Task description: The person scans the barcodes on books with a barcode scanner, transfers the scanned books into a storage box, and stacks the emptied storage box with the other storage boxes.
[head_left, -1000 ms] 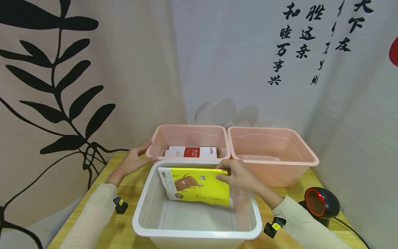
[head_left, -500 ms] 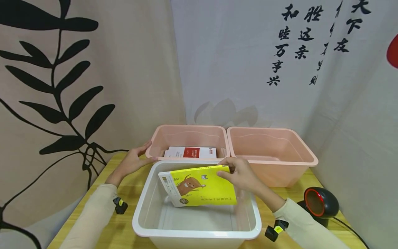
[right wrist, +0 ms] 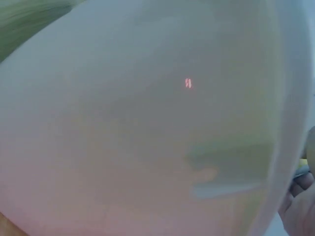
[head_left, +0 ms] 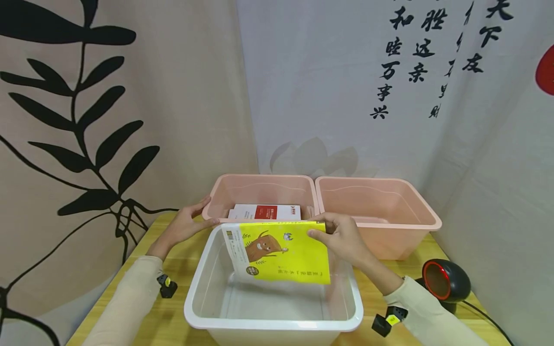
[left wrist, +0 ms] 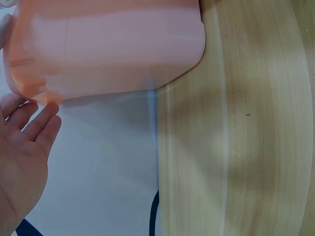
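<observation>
The right hand (head_left: 344, 240) pinches a thin yellow paperback book with a cartoon figure on its cover (head_left: 279, 252), thumb on the front and fingers curled behind its upper right corner. The book hangs tilted, cover toward the head camera, over the inside of a white rectangular plastic tub (head_left: 196, 288) at the near edge of a pale wooden table (head_left: 182, 250); its lower edge seems clear of the tub floor.

The book looks light and fairly flexible, with a glossy cover that may slip under a fingertip pinch. Held by one corner it is likely to sag or swing, so a grip along the spine or mid-edge would probably steady it better.

The left hand (head_left: 183, 225) lies open, fingers straight, touching the outer left wall of a pink plastic tub (head_left: 216, 192); the left wrist view shows the fingertips (left wrist: 47, 123) at that tub's rim. Inside lies a white-and-red booklet (head_left: 266, 212). A second pink tub (head_left: 426, 214) stands just beside it on the right. A black dome-shaped scanner with a red window (head_left: 446, 281) sits at the table's right end.
</observation>
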A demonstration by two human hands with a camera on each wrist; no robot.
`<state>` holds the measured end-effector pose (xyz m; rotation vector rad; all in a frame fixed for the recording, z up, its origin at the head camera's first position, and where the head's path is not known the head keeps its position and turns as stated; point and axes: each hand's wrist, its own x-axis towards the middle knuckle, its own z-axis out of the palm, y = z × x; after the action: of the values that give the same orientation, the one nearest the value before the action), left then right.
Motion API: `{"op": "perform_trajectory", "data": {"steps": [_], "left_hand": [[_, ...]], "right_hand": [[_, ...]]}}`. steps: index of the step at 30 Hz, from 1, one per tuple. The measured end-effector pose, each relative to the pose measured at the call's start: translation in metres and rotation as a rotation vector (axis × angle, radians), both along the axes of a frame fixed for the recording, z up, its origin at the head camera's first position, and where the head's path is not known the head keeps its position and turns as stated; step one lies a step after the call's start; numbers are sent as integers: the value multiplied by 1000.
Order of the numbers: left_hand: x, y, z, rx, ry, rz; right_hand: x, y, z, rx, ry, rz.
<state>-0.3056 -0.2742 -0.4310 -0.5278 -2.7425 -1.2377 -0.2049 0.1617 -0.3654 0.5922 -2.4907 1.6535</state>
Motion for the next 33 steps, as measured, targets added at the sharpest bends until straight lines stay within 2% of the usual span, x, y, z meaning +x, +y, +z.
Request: {"op": "perform_trajectory", "data": {"steps": [4, 11, 24, 33], "left_hand": [[-2, -1, -1, 10, 15, -14], [-1, -1, 0, 11, 8, -8], [1, 0, 1, 7, 2, 2], [1, 0, 2, 1, 0, -2]], "right_hand": [[2, 2, 7, -56, 16, 2], [3, 5, 25, -75, 81, 17], [8, 9, 56, -85, 115, -57], [16, 23, 85, -98, 126, -77]]}}
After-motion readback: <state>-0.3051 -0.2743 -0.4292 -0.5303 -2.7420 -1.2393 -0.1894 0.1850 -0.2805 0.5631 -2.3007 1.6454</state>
